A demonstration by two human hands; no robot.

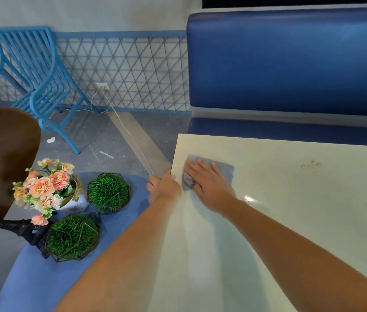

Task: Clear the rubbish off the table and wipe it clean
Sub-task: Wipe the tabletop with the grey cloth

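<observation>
A glossy cream table (290, 210) fills the right of the head view. A grey-blue cloth (225, 171) lies flat near the table's far left corner. My right hand (207, 183) presses on the cloth with straight, spread fingers. My left hand (163, 188) grips the table's left edge just beside the cloth, thumb on top and fingers curled under the edge. A patch of small reddish-brown specks (311, 164) marks the tabletop further right, apart from the cloth.
A blue padded bench (290, 64) runs behind the table. On a blue seat (32, 284) to the left stand a pot of pink flowers (45, 188), two green moss balls in wire frames (108, 192), and a small dark tower model (27, 233). A blue metal chair (41, 70) and scraps lie on the floor.
</observation>
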